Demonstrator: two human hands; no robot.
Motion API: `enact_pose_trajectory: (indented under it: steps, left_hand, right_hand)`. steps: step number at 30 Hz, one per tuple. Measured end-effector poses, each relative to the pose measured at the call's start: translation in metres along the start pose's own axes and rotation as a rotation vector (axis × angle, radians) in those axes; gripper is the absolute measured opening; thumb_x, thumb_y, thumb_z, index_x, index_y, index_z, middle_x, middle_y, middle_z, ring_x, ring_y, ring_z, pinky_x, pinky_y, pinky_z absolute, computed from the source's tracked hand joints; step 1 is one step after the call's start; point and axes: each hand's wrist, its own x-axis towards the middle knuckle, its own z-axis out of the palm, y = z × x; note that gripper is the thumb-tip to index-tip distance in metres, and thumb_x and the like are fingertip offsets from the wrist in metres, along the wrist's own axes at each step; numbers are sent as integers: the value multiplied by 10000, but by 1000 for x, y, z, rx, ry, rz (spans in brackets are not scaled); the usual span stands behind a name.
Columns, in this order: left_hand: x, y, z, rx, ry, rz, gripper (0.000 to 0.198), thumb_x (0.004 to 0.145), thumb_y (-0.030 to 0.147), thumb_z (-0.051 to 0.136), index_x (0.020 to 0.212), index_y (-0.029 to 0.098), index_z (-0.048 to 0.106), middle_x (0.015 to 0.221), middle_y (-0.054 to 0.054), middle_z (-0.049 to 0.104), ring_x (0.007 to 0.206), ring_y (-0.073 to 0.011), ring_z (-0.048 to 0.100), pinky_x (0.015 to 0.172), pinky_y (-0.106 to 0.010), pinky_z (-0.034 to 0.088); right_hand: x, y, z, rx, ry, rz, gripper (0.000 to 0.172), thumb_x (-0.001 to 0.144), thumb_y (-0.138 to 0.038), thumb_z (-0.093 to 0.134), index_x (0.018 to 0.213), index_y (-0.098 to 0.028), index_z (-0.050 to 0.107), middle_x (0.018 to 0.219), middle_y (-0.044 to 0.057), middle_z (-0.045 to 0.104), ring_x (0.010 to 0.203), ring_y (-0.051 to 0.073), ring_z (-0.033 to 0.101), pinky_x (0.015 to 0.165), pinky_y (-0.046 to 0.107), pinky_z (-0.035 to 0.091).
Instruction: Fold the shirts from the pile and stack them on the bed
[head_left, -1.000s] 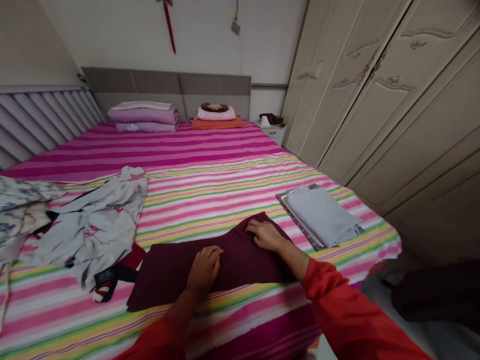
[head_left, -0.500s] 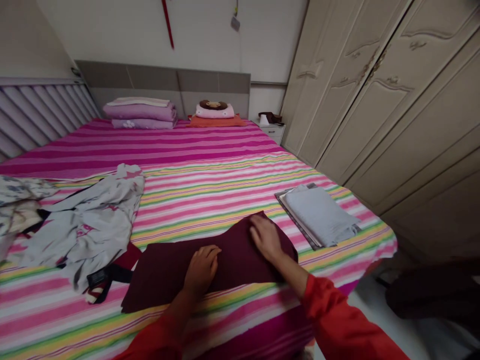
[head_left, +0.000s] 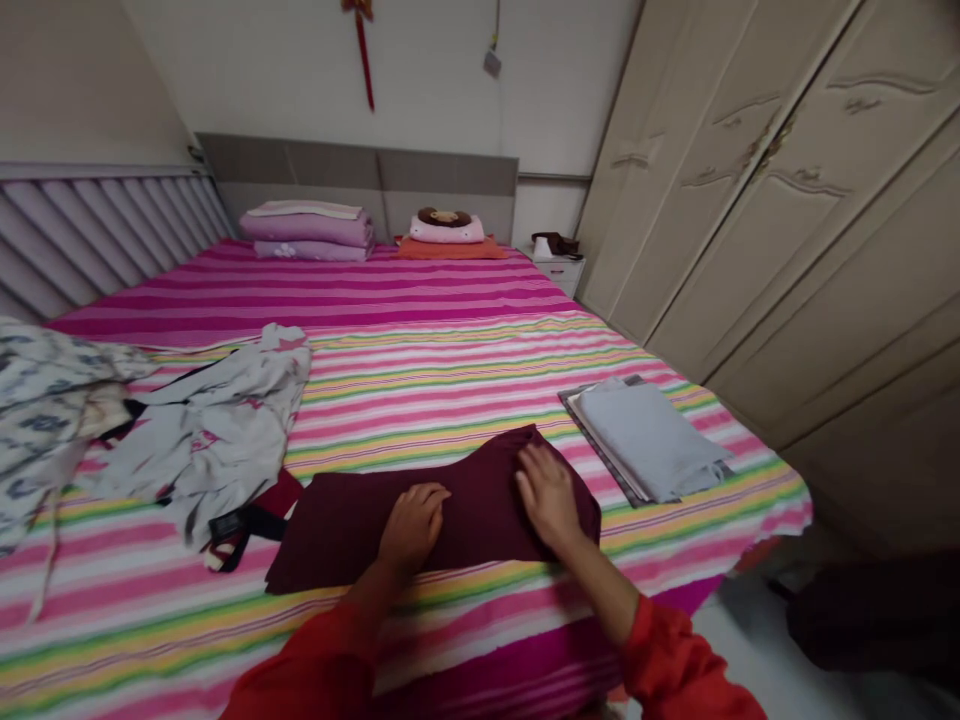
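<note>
A dark maroon garment, folded lengthwise and possibly a pair of trousers, lies flat near the front edge of the bed. My left hand rests palm down on its middle, fingers laid on the cloth. Toward its right end, my right hand presses down with the fingers stretched out and slightly apart. Neither hand grips the cloth. Right of the garment is a neat stack of folded clothes, pale blue-grey on top. A crumpled light grey printed garment lies to the left.
The striped bedspread covers the bed. A white patterned cloth is heaped at far left. Folded purple bedding and an orange pillow sit by the headboard. A wardrobe stands along the right side.
The camera view has shifted, so the room appears further right. Both hands stay on the maroon garment, with little visible movement over it.
</note>
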Motion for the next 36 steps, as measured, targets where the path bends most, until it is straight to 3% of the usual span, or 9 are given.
enact_pose_trajectory:
  steps: [2, 5, 11, 17, 22, 25, 29, 33, 36]
  left_hand:
    - [0, 5, -3, -8, -13, -27, 341, 903, 156, 414, 1123, 248, 658, 1153, -53, 675, 1066, -200, 592, 895, -379, 463]
    - [-1, 17, -1, -50, -3, -79, 360, 906, 152, 399, 1143, 247, 652, 1180, -51, 675, 1100, -191, 589, 930, -389, 466]
    - [-1, 26, 11, 28, 10, -186, 458, 957, 279, 375, 1401, 213, 467, 1456, -76, 510, 1353, -215, 434, 1113, -463, 350]
    - [-24, -39, -20, 238, 74, -328, 469, 961, 314, 362, 1405, 219, 476, 1464, -80, 498, 1379, -253, 411, 1113, -495, 346]
    - [-62, -102, -62, 346, 137, -445, 478, 951, 297, 341, 1388, 191, 503, 1443, -104, 518, 1352, -265, 450, 1097, -480, 368]
    - [-73, -120, -80, 361, 145, -557, 483, 941, 269, 321, 1363, 156, 527, 1422, -132, 535, 1323, -276, 482, 1067, -480, 400]
    - [-61, -94, -74, 393, 232, -622, 466, 936, 244, 321, 1318, 132, 562, 1417, -151, 536, 1337, -313, 455, 1079, -546, 362]
    - [-35, -39, -40, 268, 109, -288, 431, 958, 293, 357, 1345, 237, 538, 1448, -70, 520, 1371, -239, 422, 1111, -485, 348]
    - [-30, -31, -30, 212, -16, -178, 435, 953, 333, 400, 1370, 278, 510, 1467, -32, 499, 1378, -226, 415, 1109, -476, 357]
  right_hand:
    - [-14, -37, 11, 98, -82, -176, 429, 994, -339, 331, 1339, -247, 569, 1454, 83, 512, 1381, 251, 396, 1083, 467, 336]
    - [-15, -69, 23, 125, -158, -204, 432, 988, -350, 347, 1364, -284, 549, 1481, 77, 481, 1385, 282, 385, 1080, 532, 333]
    - [22, -56, 35, 21, -239, -78, 510, 959, -489, 382, 1444, -342, 442, 1561, 39, 359, 1422, 364, 288, 1077, 655, 268]
    - [28, -36, 44, -40, -222, -37, 538, 953, -525, 350, 1478, -405, 351, 1596, -5, 280, 1434, 362, 257, 1086, 665, 252]
    - [40, -21, 43, -32, -252, 41, 583, 968, -500, 293, 1523, -324, 275, 1579, 25, 322, 1442, 311, 262, 1112, 617, 250]
    - [41, -15, 33, -36, -263, 131, 571, 978, -462, 263, 1511, -269, 324, 1567, 60, 342, 1441, 300, 269, 1105, 617, 256]
    - [14, -32, 24, -53, -111, 100, 552, 980, -455, 277, 1468, -240, 421, 1552, 99, 366, 1437, 325, 263, 1098, 626, 229]
    - [-23, -52, 29, -28, -90, -88, 499, 969, -461, 331, 1423, -315, 480, 1517, 55, 431, 1418, 323, 301, 1096, 609, 232]
    - [-31, -35, 30, -56, -87, -24, 501, 966, -460, 328, 1404, -294, 505, 1494, 59, 463, 1400, 314, 336, 1102, 589, 235]
